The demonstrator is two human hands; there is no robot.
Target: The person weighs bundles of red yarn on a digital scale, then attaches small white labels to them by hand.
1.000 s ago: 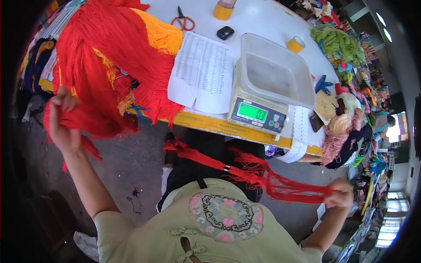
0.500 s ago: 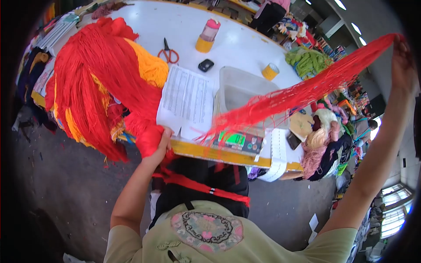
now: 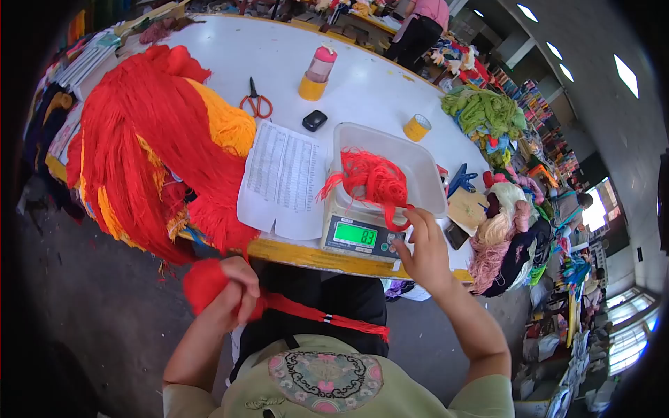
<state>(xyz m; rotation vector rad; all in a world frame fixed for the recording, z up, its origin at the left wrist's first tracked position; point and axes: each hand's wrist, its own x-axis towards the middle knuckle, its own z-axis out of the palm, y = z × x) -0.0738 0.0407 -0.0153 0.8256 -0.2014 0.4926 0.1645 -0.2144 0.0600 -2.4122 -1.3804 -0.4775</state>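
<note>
Loose red yarn (image 3: 376,180) is heaped in a translucent plastic tray (image 3: 426,189), with one strand hung over the front rim. The tray is carried on a scale (image 3: 385,245), its green display (image 3: 355,234) lit. The right hand (image 3: 428,258) is held at the hanging strand, thumb and forefinger spread apart; whether the strand is touched cannot be told. A red bundle (image 3: 202,284) is gripped in the curled left hand (image 3: 237,289), in front of the table edge (image 3: 293,256). A printed sheet (image 3: 282,174) is laid left of the scale; beyond it, scissors (image 3: 255,104) and a black object (image 3: 315,120) are seen.
</note>
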